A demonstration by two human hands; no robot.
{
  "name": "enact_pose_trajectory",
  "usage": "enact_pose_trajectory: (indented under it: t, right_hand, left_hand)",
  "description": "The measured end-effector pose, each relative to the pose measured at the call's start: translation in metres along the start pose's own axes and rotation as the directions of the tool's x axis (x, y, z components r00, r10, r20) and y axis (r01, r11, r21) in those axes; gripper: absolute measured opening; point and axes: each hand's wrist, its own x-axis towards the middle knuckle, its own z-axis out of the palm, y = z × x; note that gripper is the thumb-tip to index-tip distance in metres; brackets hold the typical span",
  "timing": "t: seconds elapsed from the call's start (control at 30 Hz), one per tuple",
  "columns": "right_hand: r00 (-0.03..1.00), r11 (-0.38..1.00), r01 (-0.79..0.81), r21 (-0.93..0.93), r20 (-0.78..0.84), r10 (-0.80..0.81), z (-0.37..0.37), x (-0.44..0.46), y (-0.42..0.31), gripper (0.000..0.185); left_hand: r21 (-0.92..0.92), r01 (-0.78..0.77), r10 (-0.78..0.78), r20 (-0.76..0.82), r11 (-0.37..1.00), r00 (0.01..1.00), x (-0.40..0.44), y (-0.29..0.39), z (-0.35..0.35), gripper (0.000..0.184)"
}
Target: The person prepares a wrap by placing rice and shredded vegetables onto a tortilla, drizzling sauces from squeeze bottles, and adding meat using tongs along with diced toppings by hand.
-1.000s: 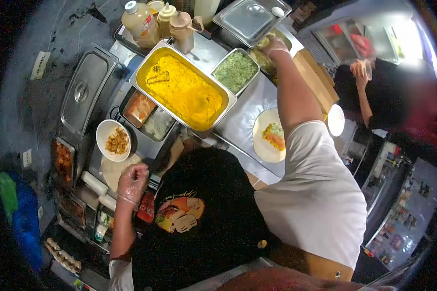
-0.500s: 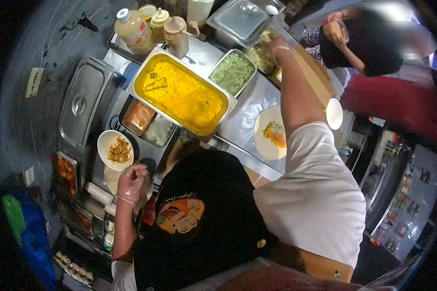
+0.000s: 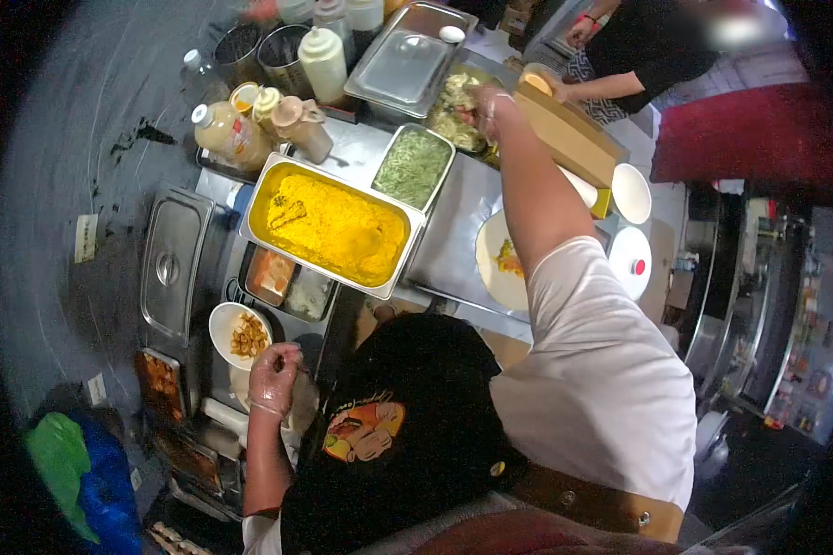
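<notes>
My right hand (image 3: 492, 113), in a clear glove, reaches into a container of pale shredded cabbage (image 3: 455, 109), its fingers closed on some shreds. Below that arm lies a flat round wrap (image 3: 491, 277) with yellow and orange filling, partly hidden by my forearm. My left hand (image 3: 276, 377), also gloved, hangs with curled fingers just below a white bowl (image 3: 220, 326) of browned chopped pieces; nothing shows in its fingers. Between the hands stand a deep metal pan (image 3: 407, 264) of yellow food and a smaller pan of shredded green vegetable (image 3: 412, 168).
Sauce bottles (image 3: 322, 60) and a large jug (image 3: 227, 139) crowd the back left. A metal lid (image 3: 171, 264) leans at the left. An open cardboard box (image 3: 569, 134) and a white bowl (image 3: 631, 194) are at the right. Another person (image 3: 611, 88) stands beyond, one hand at a container.
The whole view has shifted with my head. My right hand stays at the shredded cabbage, and my left hand remains curled by the white bowl. The other person's hands have moved apart and lower.
</notes>
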Motion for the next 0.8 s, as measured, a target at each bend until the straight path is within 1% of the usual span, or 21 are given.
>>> enact_pose_trajectory:
  t: [0.03, 0.07, 0.1, 0.13, 0.17, 0.2, 0.27, 0.3, 0.37, 0.47, 0.5, 0.6, 0.67, 0.77, 0.8]
  right_hand:
    - [0.999, 0.999, -0.037, 0.005, 0.019, 0.037, -0.003, 0.007, 0.001, 0.030]
    - [0.996, 0.997, -0.075, 0.010, 0.041, 0.074, -0.005, 0.014, 0.004, 0.029]
    - [0.997, 0.997, -0.069, 0.023, 0.047, 0.068, -0.006, 0.018, 0.007, 0.031]
    - [0.998, 0.997, -0.062, 0.034, 0.022, 0.062, -0.006, 0.022, 0.009, 0.032]
    - [0.998, 0.997, -0.056, 0.045, -0.003, 0.056, -0.005, 0.027, 0.011, 0.032]
    - [0.998, 0.997, -0.051, 0.055, -0.027, 0.052, -0.001, 0.022, 0.010, 0.032]
    - [1.000, 0.992, -0.023, 0.125, -0.014, 0.025, -0.002, 0.008, 0.009, 0.032]
    - [1.000, 0.987, -0.006, 0.159, -0.010, 0.008, -0.004, 0.006, 0.009, 0.032]
    - [0.999, 0.983, -0.035, 0.182, -0.013, 0.038, -0.005, 0.006, 0.008, 0.030]
    - [0.997, 0.974, -0.072, 0.213, -0.010, 0.076, -0.008, 0.007, 0.006, 0.027]
    - [0.996, 0.971, -0.085, 0.222, -0.009, 0.089, -0.008, 0.004, 0.005, 0.027]
    - [0.998, 0.961, -0.045, 0.274, -0.020, 0.052, -0.012, -0.003, 0.006, 0.028]
    - [0.998, 0.954, -0.038, 0.299, 0.058, 0.021, -0.019, -0.006, 0.006, 0.029]
    - [0.981, 0.940, -0.018, 0.341, 0.186, -0.048, -0.032, -0.030, 0.005, 0.030]
    - [0.971, 0.934, -0.012, 0.358, 0.226, -0.074, -0.037, -0.048, 0.002, 0.031]
  left_hand:
    - [0.040, -0.001, 0.001, 0.005, 0.999, 1.000, 0.000, 0.004, 0.001, 0.014]
    - [-0.002, 0.022, -0.022, 0.012, 1.000, 1.000, -0.001, 0.006, 0.003, 0.015]
    - [-0.044, 0.047, -0.046, 0.020, 0.998, 0.999, -0.001, 0.006, 0.006, 0.015]
    - [-0.088, 0.073, -0.071, 0.026, 0.993, 0.997, -0.002, 0.004, 0.009, 0.015]
    - [-0.111, 0.051, -0.048, 0.023, 0.993, 0.999, -0.001, -0.003, 0.010, 0.014]
    - [-0.055, -0.004, 0.005, 0.020, 0.999, 1.000, -0.001, -0.003, 0.010, 0.014]
    - [0.059, -0.107, 0.106, 0.026, 0.992, 0.994, -0.002, -0.002, 0.009, 0.014]
    - [0.028, -0.066, 0.065, 0.028, 0.997, 0.997, -0.003, 0.002, 0.009, 0.014]
    - [-0.036, 0.017, -0.016, 0.035, 0.999, 0.999, -0.007, 0.012, 0.012, 0.013]
    - [0.096, -0.032, 0.029, 0.028, 0.995, 0.999, -0.008, 0.015, 0.014, 0.013]
    - [0.093, -0.030, 0.027, 0.030, 0.995, 0.999, -0.008, 0.015, 0.015, 0.014]
    - [0.103, -0.038, 0.034, 0.037, 0.994, 0.999, -0.009, 0.018, 0.018, 0.014]
    - [0.132, -0.065, 0.060, 0.041, 0.989, 0.997, -0.011, 0.025, 0.021, 0.014]
    - [0.170, -0.059, 0.049, 0.064, 0.984, 0.997, -0.010, 0.039, 0.027, 0.014]
    - [0.168, -0.082, 0.069, 0.081, 0.982, 0.994, -0.008, 0.042, 0.027, 0.015]
